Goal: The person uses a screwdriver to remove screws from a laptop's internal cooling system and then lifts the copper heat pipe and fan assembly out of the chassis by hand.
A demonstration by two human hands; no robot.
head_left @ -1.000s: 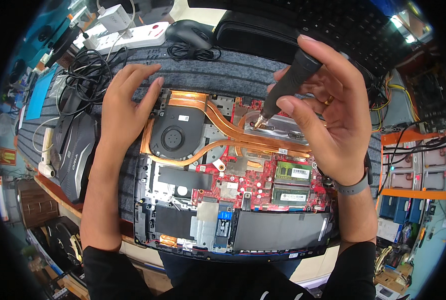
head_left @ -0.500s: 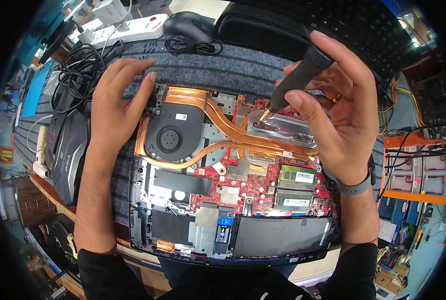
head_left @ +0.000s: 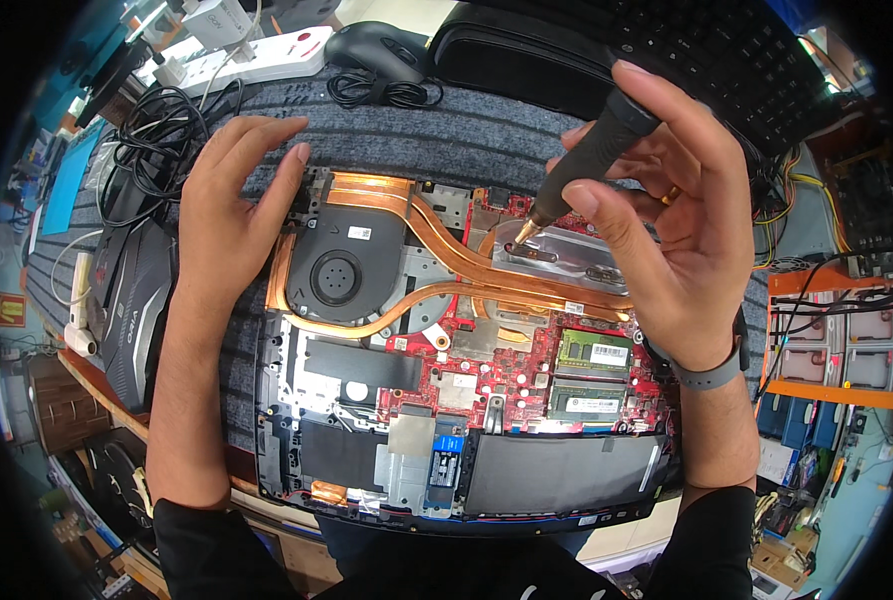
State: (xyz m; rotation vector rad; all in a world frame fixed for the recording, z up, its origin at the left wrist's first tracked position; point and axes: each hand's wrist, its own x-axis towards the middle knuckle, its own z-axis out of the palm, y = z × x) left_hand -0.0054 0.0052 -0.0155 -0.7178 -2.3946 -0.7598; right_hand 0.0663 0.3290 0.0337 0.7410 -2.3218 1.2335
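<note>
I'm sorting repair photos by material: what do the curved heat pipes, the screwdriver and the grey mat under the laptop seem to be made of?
Heat pipes: probably copper, smooth and shiny, from the orange colour and bright highlights.
Screwdriver grip: matte black plastic or rubber, judging by its dull surface; the golden nose looks like shiny metal.
Mat: apparently fabric, from the fuzzy, mottled look.

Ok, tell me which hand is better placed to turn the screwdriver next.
Probably the right hand: it holds the screwdriver, tip angled down at the shiny plate. The left hand appears to hold nothing and is farther away, beside the black fan.
</note>
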